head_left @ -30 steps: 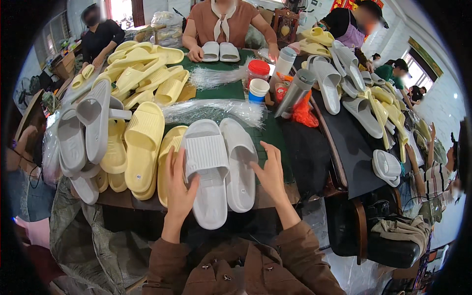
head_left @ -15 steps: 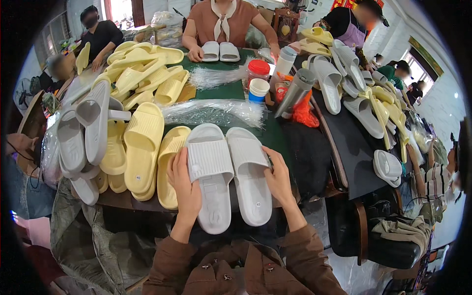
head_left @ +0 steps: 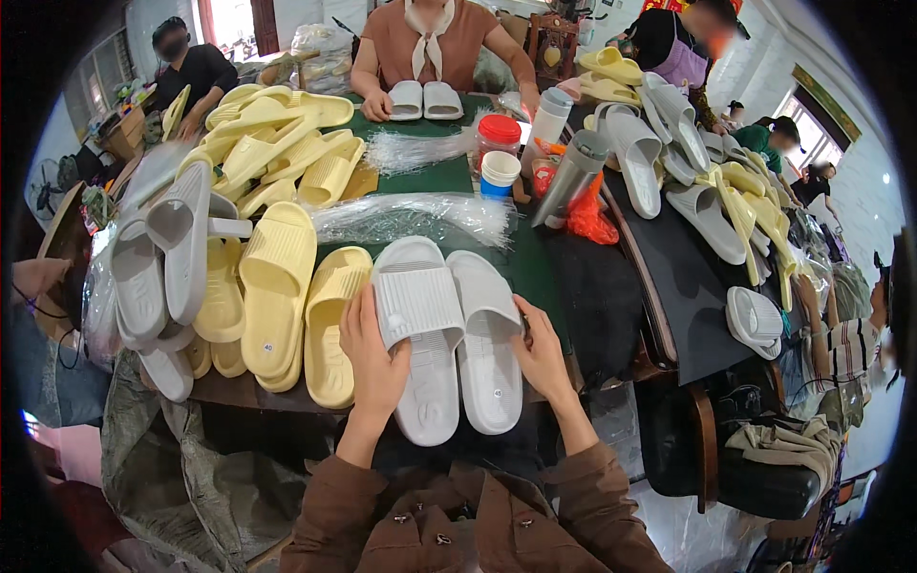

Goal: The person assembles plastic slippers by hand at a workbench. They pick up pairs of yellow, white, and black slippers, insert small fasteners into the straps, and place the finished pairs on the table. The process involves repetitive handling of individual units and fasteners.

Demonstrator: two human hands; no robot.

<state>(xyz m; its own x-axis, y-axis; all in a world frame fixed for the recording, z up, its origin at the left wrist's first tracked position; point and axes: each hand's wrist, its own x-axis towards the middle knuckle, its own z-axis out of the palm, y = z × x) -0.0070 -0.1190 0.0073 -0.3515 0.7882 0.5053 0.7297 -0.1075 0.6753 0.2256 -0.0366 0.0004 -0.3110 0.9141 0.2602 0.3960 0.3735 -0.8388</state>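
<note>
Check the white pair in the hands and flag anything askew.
The left slipper sits higher and overlaps the right slipper, so the toes and heels don't line up. The left hand and right hand grip their outer edges. No damage shows.

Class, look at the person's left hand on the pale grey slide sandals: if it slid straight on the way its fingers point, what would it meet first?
The left hand points up and slightly right, so it would likely meet the ribbed strap of the left grey sandal at once; depth is uncertain.

green table (head_left: 435, 177) | yellow slippers (head_left: 277, 277) | white slippers (head_left: 449, 334) | plastic bags (head_left: 411, 218)
</note>
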